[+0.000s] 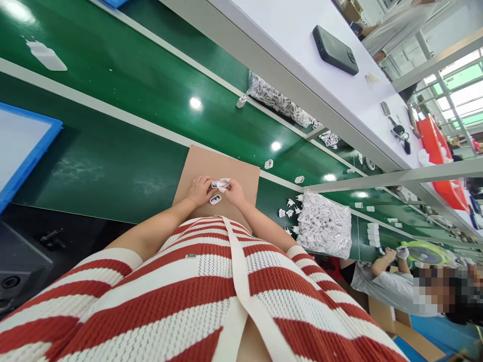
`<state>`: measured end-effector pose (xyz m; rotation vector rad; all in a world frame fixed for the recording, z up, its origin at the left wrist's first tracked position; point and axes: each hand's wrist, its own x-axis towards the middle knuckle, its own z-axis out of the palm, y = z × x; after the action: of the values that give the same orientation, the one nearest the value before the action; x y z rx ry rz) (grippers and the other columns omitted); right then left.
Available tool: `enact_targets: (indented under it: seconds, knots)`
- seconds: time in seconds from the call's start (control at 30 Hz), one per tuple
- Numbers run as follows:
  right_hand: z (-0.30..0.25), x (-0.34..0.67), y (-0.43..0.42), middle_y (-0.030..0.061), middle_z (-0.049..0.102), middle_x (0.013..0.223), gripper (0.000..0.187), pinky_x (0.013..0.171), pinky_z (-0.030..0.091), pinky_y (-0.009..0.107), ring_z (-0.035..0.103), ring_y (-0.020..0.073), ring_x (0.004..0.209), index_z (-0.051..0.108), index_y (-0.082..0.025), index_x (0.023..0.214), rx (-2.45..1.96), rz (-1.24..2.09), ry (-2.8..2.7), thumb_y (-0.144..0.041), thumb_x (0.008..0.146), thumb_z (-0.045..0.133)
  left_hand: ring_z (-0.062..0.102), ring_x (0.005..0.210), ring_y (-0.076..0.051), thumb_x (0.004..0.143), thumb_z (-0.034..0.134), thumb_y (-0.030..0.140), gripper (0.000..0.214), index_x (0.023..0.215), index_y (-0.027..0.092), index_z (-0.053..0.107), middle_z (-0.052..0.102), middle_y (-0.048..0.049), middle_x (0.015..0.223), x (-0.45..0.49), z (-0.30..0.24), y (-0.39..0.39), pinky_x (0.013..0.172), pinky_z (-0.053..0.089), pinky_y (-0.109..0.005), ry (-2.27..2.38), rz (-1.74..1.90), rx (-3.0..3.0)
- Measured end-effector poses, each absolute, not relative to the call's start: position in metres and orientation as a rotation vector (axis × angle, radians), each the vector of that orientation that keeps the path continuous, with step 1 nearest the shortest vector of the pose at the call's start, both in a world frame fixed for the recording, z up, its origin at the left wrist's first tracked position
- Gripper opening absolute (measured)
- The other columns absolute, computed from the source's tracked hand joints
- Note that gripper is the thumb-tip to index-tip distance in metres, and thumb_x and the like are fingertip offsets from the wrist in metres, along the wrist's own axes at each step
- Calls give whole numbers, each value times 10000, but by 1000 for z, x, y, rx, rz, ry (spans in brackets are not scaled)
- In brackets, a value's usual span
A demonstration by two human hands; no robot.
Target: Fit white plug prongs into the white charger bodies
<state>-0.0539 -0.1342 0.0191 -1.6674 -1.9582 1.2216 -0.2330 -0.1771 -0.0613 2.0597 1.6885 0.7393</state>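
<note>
So, left hand has a small white oval plastic shell pinched mid-sheet over the flat brown cardboard; can't tell the right hand's grip. Second shell lies toward the near edge, bare cardboard toward the far one.

The small casing on the board is white with a dark interior. The board is plain tan. The long belt is green; the rail on its near side is pale grey. The left panel is white, bordered blue. The bagged plugs, right, are white. The near shirt bears red and cream stripes. The far phone is black.
</note>
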Motion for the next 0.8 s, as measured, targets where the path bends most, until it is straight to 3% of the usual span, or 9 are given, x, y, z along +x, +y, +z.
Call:
enact_targets:
  seconds: [0.17,0.3,0.53,0.8]
  knots:
    - [32,-55,-136,117,581,1162,237,903,476,353,538,237,1071,708,-162,966,-1638,665,-2433,-60,846,532,541,1140,-328,972,543,386,290,1131,179,669,630,-148,1222,-232,-61,-178,988,414,-486,1686,742,2053]
    - [31,-61,-131,98,624,1071,279,877,456,339,544,232,1005,695,-161,1002,-1532,621,-2680,-46,913,457,541,1150,-332,973,531,392,292,1132,189,670,620,-153,1237,-232,-62,-178,997,411,-497,1683,740,2046]
    - [29,-66,-126,103,650,1134,270,882,437,335,527,251,1059,697,-165,1097,-1433,535,-2859,-103,972,466,541,1135,-329,967,523,391,283,1107,196,673,619,-152,1233,-231,-63,-179,1005,412,-507,1696,725,2035]
    - [32,-76,-121,115,647,1098,274,863,436,340,534,249,1033,708,-180,1016,-1407,508,-2984,-119,1001,441,540,1135,-339,948,516,356,279,1119,194,666,622,-163,1224,-231,-62,-179,1014,406,-530,1688,723,2010]
